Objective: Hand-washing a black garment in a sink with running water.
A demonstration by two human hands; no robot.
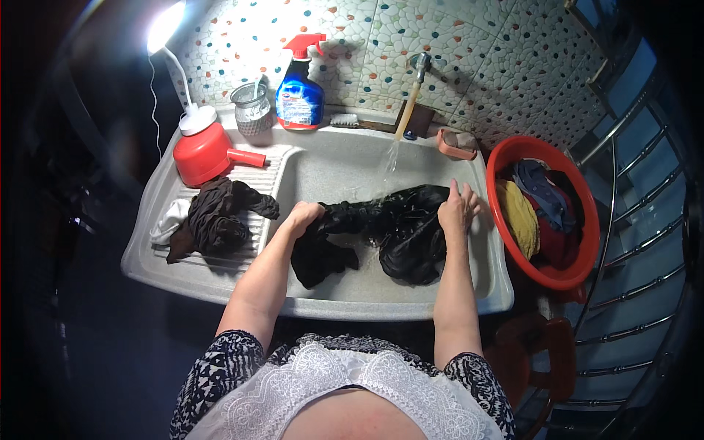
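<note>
A wet black garment [410, 231] is stretched between my two hands in the basin of a grey stone-look sink [341, 165]. My left hand [306, 215] is closed round its left part, and a loose black fold hangs below into the basin. At the right end my right hand [457, 210] holds the cloth on its thumb side, the other fingers raised and somewhat apart. The thumb itself is hidden. From a tap [422, 63] with a yellowish hose [407, 110], water runs into the basin behind the garment.
Dark wet clothes [220, 220] and a white cloth [170, 221] lie on the ribbed drainboard by a red dipper [202, 154]. A spray bottle [300, 93], metallic cup [253, 113], brush [357, 122] and soap dish [456, 144] line the back ledge. Right stands a red laundry tub [591, 220].
</note>
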